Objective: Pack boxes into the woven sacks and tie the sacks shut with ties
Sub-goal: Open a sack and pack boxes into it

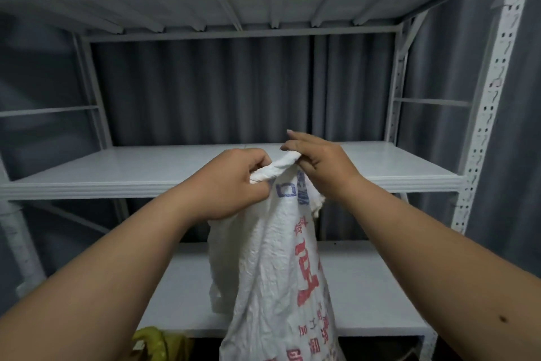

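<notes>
A white woven sack (272,273) with red and blue print hangs in front of me, held up by its top edge. My left hand (231,182) grips the bunched left part of the sack's mouth. My right hand (316,158) pinches the right end of that rolled edge, with one finger stretched out above it. No box and no tie can be seen. What is inside the sack is hidden.
A white metal shelving rack (480,138) stands right behind the sack, with its middle shelf (117,167) and lower shelf (366,287) bare. Grey curtains hang behind it. Something yellow (155,343) lies low at the bottom left.
</notes>
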